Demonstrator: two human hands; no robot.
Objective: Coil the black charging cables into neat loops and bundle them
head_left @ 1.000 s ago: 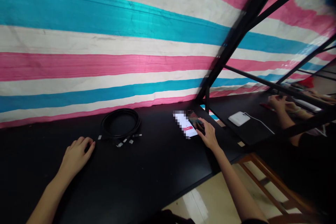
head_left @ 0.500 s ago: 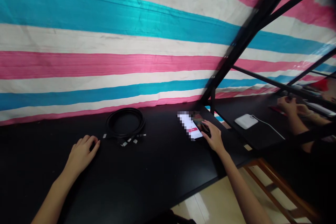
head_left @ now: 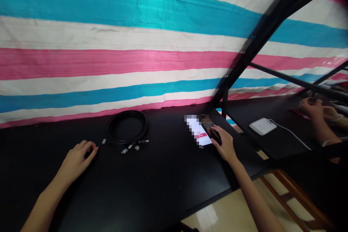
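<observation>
My left hand [head_left: 77, 158] rests on the black table [head_left: 152, 181], fingers loosely curled with nothing in them, a little left of a coiled black cable [head_left: 126, 127] whose several metal plugs lie at its front. My right hand [head_left: 225, 144] lies flat beside a lit phone [head_left: 202, 132], its fingertips touching the phone's right side. The phone lies flat on the table near the right end.
A pink, blue and white striped sheet [head_left: 122, 47] hangs behind the table. Black metal frame bars [head_left: 261, 32] slant up at the right. On the neighbouring table lie a white power bank [head_left: 262, 126] with a cable and another person's hands [head_left: 317, 110]. A wooden chair [head_left: 296, 199] stands below.
The view has shifted slightly, so everything sits a little further right. My right hand stays on the phone's right side; my left hand stays on the table.
</observation>
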